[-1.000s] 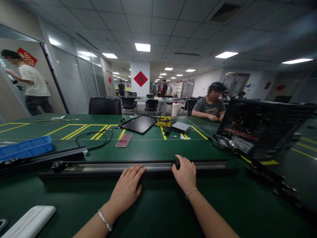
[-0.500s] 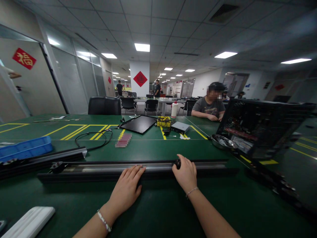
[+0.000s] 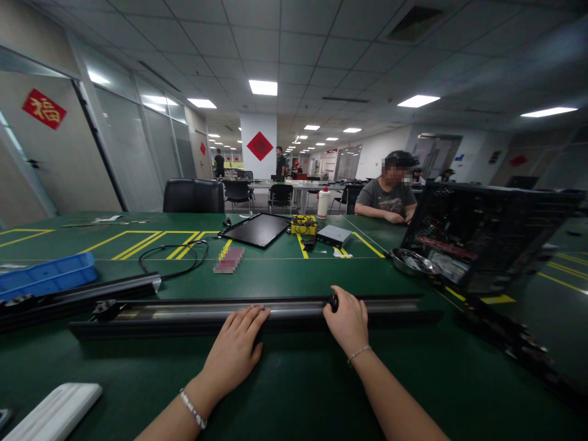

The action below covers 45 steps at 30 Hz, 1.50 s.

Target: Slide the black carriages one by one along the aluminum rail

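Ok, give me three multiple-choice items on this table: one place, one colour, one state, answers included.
1. Where is the right hand? A at the knob on the metal rail; B on the white bar; C on the computer case.
2. What colour is the tray at far left? A red; B blue; C white.
3. How is the left hand? A clenched in a fist; B lying open on the rail; C raised above the table.

1 A: its fingers touch the knob.
2 B: the tray shows blue.
3 B: its fingers lie spread on the rail.
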### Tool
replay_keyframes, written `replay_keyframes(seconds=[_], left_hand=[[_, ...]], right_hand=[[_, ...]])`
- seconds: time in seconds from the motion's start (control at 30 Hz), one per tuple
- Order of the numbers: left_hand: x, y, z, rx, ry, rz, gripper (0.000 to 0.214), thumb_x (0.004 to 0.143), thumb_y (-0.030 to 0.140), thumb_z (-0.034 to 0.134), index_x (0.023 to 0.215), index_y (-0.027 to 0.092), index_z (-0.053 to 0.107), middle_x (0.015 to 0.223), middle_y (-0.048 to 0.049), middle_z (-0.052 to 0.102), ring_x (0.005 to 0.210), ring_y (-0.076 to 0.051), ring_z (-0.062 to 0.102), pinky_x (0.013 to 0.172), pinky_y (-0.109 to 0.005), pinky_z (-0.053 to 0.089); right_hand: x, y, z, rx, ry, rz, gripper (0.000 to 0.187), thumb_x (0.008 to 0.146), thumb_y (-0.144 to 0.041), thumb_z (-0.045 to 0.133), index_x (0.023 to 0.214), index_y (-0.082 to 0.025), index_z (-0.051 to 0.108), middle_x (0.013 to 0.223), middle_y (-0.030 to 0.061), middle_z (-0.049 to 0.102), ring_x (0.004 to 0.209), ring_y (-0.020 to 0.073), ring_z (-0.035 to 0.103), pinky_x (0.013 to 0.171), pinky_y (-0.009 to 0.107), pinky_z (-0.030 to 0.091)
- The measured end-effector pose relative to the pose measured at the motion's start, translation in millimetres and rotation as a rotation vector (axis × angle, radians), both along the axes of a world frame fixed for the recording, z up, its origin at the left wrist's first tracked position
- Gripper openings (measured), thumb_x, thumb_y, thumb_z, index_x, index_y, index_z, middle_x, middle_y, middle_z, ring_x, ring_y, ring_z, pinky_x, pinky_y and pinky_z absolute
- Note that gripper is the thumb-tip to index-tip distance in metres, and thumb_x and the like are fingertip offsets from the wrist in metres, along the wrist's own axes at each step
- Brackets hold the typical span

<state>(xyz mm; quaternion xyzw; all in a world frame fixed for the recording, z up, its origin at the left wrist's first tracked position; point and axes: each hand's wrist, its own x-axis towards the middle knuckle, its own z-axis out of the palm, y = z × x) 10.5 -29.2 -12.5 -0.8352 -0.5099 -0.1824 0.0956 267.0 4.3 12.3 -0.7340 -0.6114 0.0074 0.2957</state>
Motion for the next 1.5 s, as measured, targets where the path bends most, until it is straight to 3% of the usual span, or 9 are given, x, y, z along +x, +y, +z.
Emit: replay_keyframes(seconds=[0.83, 1.5], left_hand=[[0, 0, 1.9, -0.019, -0.006, -0.003, 0.064, 0.075, 0.018, 0.049, 0.135, 0.029, 0.032, 0.138, -0.0018, 0.045, 0.126, -0.021, 0.038, 0.106, -0.042, 0.027], [0, -1, 3.1, -0.018, -0.004, 0.001, 0.063, 0.074, 0.018, 0.049, 0.134, 0.028, 0.034, 0.137, -0.002, 0.046, 0.125, -0.021, 0.04, 0.105, -0.041, 0.028]], right_hand=[[15, 0, 3.2, -0.027, -0.004, -0.044, 0.046, 0.076, -0.024, 0.041, 0.121, -0.018, 0.05, 0.122, 0.0075, 0.056, 0.12, 0.0223, 0.043, 0.107, 0.047, 0.016], [29, 5, -2.0, 0.021, -0.057, -0.131, 0.049, 0.074, -0.022, 0.04, 0.123, -0.017, 0.047, 0.122, 0.0076, 0.056, 0.118, 0.0209, 0.045, 0.106, 0.042, 0.019]])
